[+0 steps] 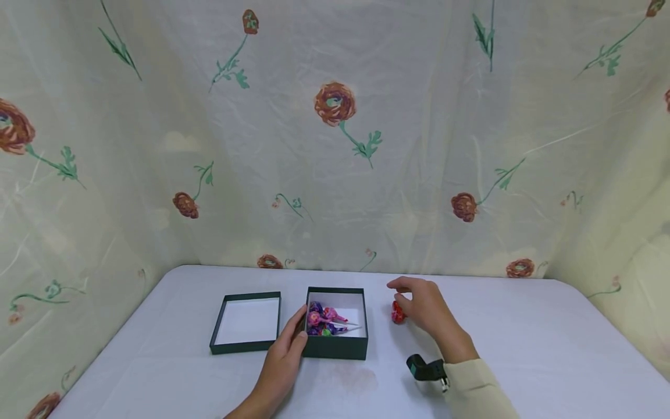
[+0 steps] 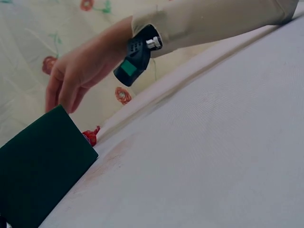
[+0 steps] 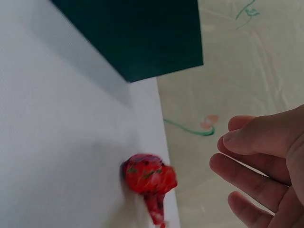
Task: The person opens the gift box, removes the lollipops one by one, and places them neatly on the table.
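A dark green box with a white inside stands on the table, holding several wrapped lollipops in purple, pink and green. My left hand rests against the box's left side, its fingers along the wall and its thumb by the front corner. To the right of the box lies a red-wrapped lollipop, its twisted wrapper end toward the camera in the right wrist view. Just over it hovers my right hand, fingers loosely bent and holding nothing. The right wrist view shows a gap between those fingers and the lollipop.
Left of the box lies its lid, white inside with a dark green rim. A white cloth covers the table. Behind and at both sides hangs a flowered curtain. A dark wrist camera sits on the right wrist.
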Action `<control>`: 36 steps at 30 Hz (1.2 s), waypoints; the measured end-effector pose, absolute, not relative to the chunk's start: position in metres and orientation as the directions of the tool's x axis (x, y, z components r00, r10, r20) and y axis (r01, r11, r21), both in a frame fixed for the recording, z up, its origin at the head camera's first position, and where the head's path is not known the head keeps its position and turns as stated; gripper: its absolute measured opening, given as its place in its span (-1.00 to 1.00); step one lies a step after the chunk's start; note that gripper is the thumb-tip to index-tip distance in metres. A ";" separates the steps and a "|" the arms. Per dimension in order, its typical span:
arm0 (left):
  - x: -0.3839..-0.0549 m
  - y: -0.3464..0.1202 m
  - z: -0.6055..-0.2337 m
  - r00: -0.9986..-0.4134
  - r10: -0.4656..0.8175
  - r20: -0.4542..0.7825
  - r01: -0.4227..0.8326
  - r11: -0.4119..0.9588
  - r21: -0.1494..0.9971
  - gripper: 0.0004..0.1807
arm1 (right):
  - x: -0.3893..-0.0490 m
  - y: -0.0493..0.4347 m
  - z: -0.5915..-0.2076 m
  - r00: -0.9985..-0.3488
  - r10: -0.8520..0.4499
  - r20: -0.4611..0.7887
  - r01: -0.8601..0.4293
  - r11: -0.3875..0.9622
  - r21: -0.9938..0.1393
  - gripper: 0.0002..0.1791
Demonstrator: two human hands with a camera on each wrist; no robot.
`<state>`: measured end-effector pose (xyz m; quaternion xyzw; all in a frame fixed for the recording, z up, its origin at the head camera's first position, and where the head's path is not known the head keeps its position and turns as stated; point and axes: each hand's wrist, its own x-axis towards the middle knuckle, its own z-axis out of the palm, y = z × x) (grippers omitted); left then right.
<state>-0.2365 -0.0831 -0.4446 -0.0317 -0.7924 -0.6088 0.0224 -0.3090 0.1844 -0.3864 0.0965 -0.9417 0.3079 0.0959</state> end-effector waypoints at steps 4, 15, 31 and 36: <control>-0.236 -0.082 -0.445 -0.997 0.014 0.073 0.074 0.257 0.964 -0.48 | -0.305 0.175 -0.377 -0.947 -0.132 0.293 -0.283 0.776 -0.564 -0.74; -0.235 -0.081 -0.446 -0.998 -0.004 0.056 0.053 0.261 0.964 -0.48 | -0.295 0.132 -0.370 -0.899 -0.202 0.390 -0.409 0.706 -0.578 -0.76; -0.235 -0.084 -0.444 -0.997 0.019 0.071 0.073 0.253 0.965 -0.48 | -0.291 0.083 -0.387 -0.838 -0.377 0.395 -0.545 0.575 -0.610 -0.76; -0.236 -0.085 -0.446 -0.996 0.039 0.079 0.086 0.245 0.966 -0.48 | -0.291 0.075 -0.394 -0.831 -0.405 0.381 -0.556 0.585 -0.590 -0.74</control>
